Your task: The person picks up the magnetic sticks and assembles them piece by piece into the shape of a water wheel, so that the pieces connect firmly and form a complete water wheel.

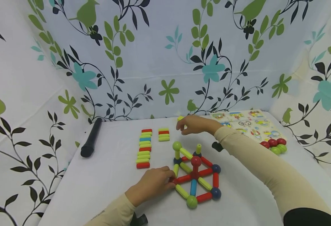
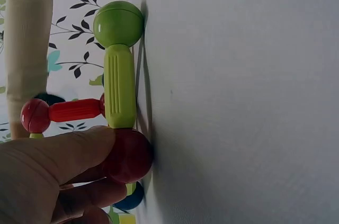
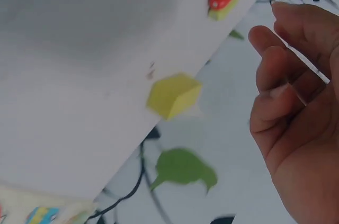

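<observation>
A white-covered table [image 1: 109,157] is stretching back to a pale cloth [image 1: 154,103], which is hanging behind it and at both sides, showing green birds, dark leafy stems and turquoise flowers. Near the table's left edge, a black microphone-shaped object [image 1: 91,138] is lying at a slant. To its right, a long column of red, yellow-green and blue rods [image 1: 144,149] is running toward the back, and a shorter column of rods [image 1: 163,135] is sitting beside it. A picture sheet [image 1: 247,124] is lying at the back right, with red balls [image 1: 273,142] and green balls [image 1: 282,148] clustering by its near corner.

Nearer the front, a ball-and-rod construction [image 1: 194,175] is standing on the table, two balls rising above its base. The left hand [image 1: 155,182] is pinching a dark red ball [image 2: 128,156] at its left corner between thumb and fingers. Beyond the construction, the right hand [image 1: 196,124] is hovering near a yellow block [image 3: 174,95] at the table's far edge, its fingers bending loosely.
</observation>
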Demonstrator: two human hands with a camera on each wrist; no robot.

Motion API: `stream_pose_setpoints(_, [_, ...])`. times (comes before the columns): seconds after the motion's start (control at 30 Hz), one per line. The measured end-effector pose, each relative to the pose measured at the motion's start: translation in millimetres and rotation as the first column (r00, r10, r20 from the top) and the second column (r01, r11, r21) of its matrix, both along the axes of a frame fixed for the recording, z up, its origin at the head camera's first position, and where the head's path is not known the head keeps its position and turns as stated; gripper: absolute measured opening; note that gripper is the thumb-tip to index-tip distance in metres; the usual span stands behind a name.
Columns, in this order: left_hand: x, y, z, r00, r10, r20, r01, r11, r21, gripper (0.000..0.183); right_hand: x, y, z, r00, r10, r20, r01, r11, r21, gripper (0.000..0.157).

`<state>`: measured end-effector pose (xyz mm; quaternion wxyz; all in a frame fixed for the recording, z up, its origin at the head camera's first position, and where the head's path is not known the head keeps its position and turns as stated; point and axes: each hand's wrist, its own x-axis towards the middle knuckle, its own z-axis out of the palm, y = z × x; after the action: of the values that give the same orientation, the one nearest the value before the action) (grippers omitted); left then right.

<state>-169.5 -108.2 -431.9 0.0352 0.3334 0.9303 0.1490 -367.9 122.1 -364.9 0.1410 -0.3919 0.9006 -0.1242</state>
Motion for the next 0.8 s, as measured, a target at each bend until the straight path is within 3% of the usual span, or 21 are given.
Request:
stream_pose_setpoints(0.1, [5.4, -1.5, 1.2, 1.0, 0.004, 0.027, -0.004, 1.0, -0.021, 0.02, -3.7, -23.4, -3.0, 0.998, 0.036, 0.044, -0.038, 0.999, 0.035, 0.03])
stream_pose_setpoints(0.23, [15.7, -10.2, 3.3, 0.999, 0.02, 0.033, -0.019, 0.998, -0.052, 0.019, -2.7, -47.8, -11.1, 0.998, 0.064, 0.011, -0.065, 0.996, 0.067, 0.03])
stream_pose_setpoints(0.4, [26.3, -21.6, 4.3, 0.998, 0.041, 0.039, -0.039, 0.998, -0.048, 0.019, 2.6, -62.7, -26.9, 0.999, 0.001, -0.05, 0.004, 0.996, 0.092, 0.027])
stream_pose_setpoints(0.6, [28.0, -26.2, 4.2, 0.999, 0.036, 0.032, -0.035, 0.999, -0.017, 0.019, 2.7, -73.6, -46.1, 0.992, -0.013, -0.126, 0.029, 0.991, 0.13, 0.027])
stream_pose_setpoints(0.8, [28.6, -29.4, 4.9, 0.998, 0.039, 0.043, -0.039, 0.999, -0.003, 0.018, 0.3, -80.9, -55.6, 0.992, -0.003, -0.129, 0.029, 0.98, 0.196, 0.007])
